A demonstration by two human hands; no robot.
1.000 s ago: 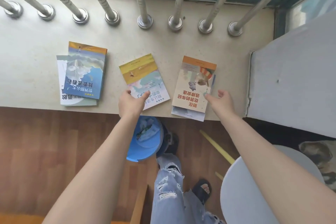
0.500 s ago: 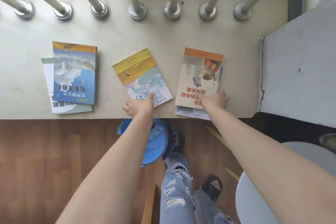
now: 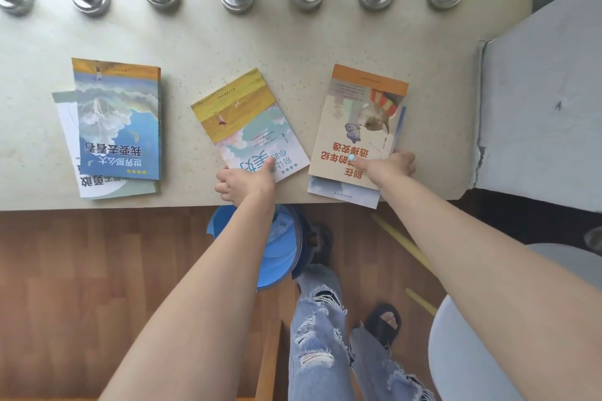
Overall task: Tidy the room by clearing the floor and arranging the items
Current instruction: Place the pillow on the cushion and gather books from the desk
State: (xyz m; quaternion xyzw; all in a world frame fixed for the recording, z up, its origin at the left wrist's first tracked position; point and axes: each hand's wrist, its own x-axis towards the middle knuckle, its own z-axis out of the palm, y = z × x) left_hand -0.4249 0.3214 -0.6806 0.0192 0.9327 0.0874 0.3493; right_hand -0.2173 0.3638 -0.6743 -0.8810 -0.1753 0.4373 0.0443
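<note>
We have two thin paperbacks on the counter (image 3: 293, 52): light, bendy, slick-covered, best pinched at the near edge. Our left grip (image 3: 242, 184) pinches the yellow-and-sky book (image 3: 247, 120) at its near corner, thumb on top; our right grip (image 3: 386, 168) clamps the orange-topped book (image 3: 361, 120). A second ago both hands were only arriving, fingers loose. Beyond our left grip lies the blue stack (image 3: 117, 120).
</note>
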